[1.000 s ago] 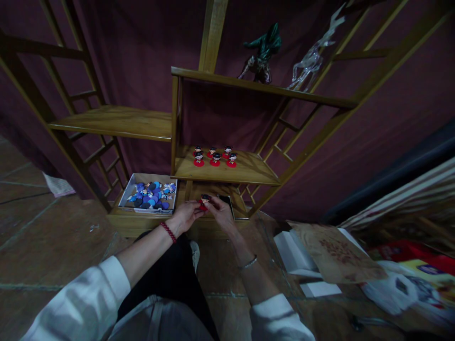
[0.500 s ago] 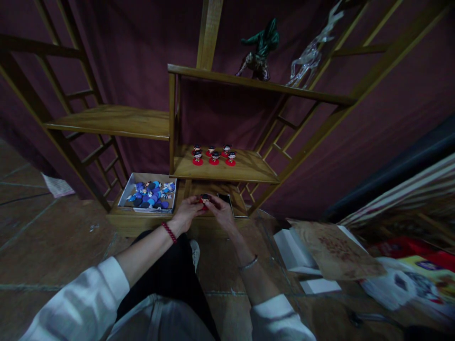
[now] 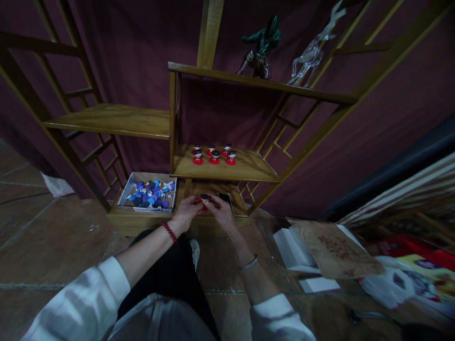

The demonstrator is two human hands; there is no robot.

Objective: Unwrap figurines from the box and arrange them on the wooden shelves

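My left hand (image 3: 185,214) and my right hand (image 3: 221,211) meet in front of the lowest shelf board, both pinching a small red figurine (image 3: 205,199) with a dark head. On the middle shelf (image 3: 249,171) above stand several matching red figurines (image 3: 213,155) in two rows. A white tray (image 3: 128,188) holding several blue and purple figurines (image 3: 151,194) sits on the bottom board to the left of my hands. A dark flat object (image 3: 225,199) lies just behind my right hand.
A green figure (image 3: 261,49) and a clear glass deer (image 3: 313,52) stand on the top shelf. White boxes (image 3: 295,253), a brown paper bag (image 3: 336,253) and coloured packaging (image 3: 412,274) lie on the floor to the right. A paper scrap (image 3: 57,184) lies far left.
Both hands stay together on the red figurine, with only slight finger shifts. The view has tilted a little.
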